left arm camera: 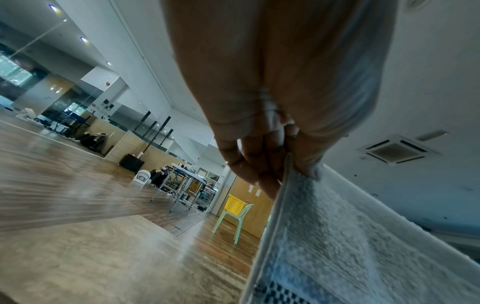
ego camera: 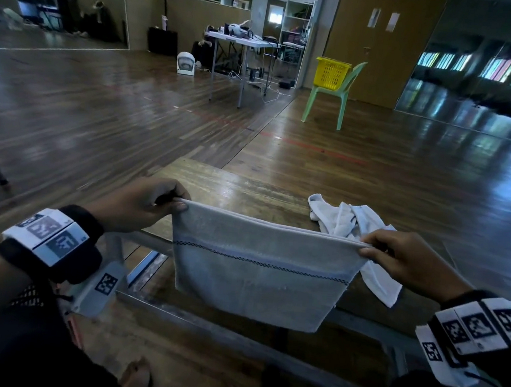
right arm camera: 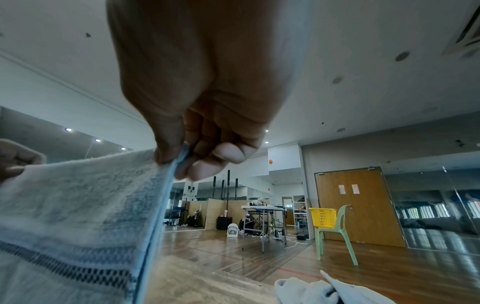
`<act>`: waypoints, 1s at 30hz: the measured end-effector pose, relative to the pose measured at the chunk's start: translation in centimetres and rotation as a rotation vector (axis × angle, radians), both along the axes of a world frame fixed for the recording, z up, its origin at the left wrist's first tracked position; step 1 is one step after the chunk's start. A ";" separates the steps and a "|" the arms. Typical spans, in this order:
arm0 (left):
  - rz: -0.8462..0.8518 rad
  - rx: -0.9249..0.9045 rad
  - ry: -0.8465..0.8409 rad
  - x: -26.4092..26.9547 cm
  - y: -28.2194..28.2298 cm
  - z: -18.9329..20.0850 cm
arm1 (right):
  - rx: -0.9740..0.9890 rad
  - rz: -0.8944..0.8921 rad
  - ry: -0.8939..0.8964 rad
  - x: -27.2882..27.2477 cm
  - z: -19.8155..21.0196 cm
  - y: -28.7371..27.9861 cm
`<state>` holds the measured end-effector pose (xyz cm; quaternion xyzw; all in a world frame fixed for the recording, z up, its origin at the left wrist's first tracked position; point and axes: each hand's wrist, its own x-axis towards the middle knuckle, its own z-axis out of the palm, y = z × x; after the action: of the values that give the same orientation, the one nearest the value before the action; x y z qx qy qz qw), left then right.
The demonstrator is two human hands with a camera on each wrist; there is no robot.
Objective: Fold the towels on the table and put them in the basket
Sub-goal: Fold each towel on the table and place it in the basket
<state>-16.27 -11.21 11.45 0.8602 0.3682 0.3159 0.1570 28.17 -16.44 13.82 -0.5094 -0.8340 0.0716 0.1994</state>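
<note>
Towel (ego camera: 259, 269), pale grey with a dark dotted stripe across it, hangs stretched flat between both hands above the near edge of the wooden table (ego camera: 248, 189). At about nine o'clock of the cloth, the left hand (ego camera: 139, 203) pinches the top left corner between thumb and curled fingers; at three o'clock, the right hand (ego camera: 408, 259) pinches the top right corner the same way. The wrist views show each thumb pressed against the hem. A second towel (ego camera: 349, 222) lies crumpled on the table at about one o'clock, partly behind the right hand. Far off at one o'clock, the yellow basket (ego camera: 331, 73) sits on a light green chair (ego camera: 336, 98) beside brown double doors (ego camera: 380, 42).
</note>
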 end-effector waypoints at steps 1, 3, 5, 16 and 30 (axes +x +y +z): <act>-0.008 0.000 0.002 0.0 0.0 0.0 | 0.000 0.020 -0.015 0.1 -0.1 0.1; -0.026 -0.017 0.008 -0.1 0.0 0.2 | -0.008 0.058 -0.048 0.3 -0.4 0.2; -0.021 -0.019 0.043 -0.2 0.3 0.4 | -0.027 0.063 -0.075 0.5 -0.6 0.2; 0.158 -0.076 0.183 -0.2 4.3 1.6 | -0.036 0.011 -0.030 -0.7 -0.1 4.2; 0.311 0.301 -0.145 1.4 7.5 9.0 | 0.287 -0.165 0.234 -1.6 7.8 9.4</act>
<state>-14.87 -3.72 20.44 0.7817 0.4330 0.4488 0.0024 26.61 -6.99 21.65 -0.5306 -0.7621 -0.0056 0.3709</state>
